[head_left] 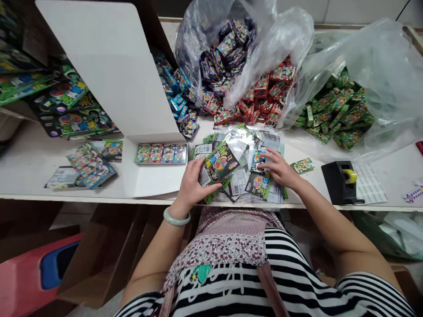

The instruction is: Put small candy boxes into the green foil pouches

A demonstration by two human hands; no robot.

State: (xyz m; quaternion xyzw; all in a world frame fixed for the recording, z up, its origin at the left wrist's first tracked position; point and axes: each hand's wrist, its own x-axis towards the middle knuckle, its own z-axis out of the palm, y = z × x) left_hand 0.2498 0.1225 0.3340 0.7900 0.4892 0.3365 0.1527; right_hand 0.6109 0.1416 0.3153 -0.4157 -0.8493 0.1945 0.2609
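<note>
My left hand (pixel 193 182) holds a black and green printed packet (pixel 220 163) between thumb and fingers, tilted above a spread pile of similar flat packets (pixel 238 182). Over the right part of that pile, my right hand (pixel 277 166) has its fingertips on a small blue box (pixel 257 160). Left of my left hand, a row of small colourful boxes (pixel 161 153) sits in an open white carton (pixel 155 176) with its tall lid raised. A single green box (pixel 302 165) lies just right of my right hand.
Plastic bags hold purple boxes (pixel 228 50), red boxes (pixel 264 94) and green boxes (pixel 343 108) along the back. Blue boxes (pixel 176 90) lie behind the carton. A black tape dispenser (pixel 339 182) stands at right. More packets (pixel 90 165) lie at left, near the table edge (pixel 99 197).
</note>
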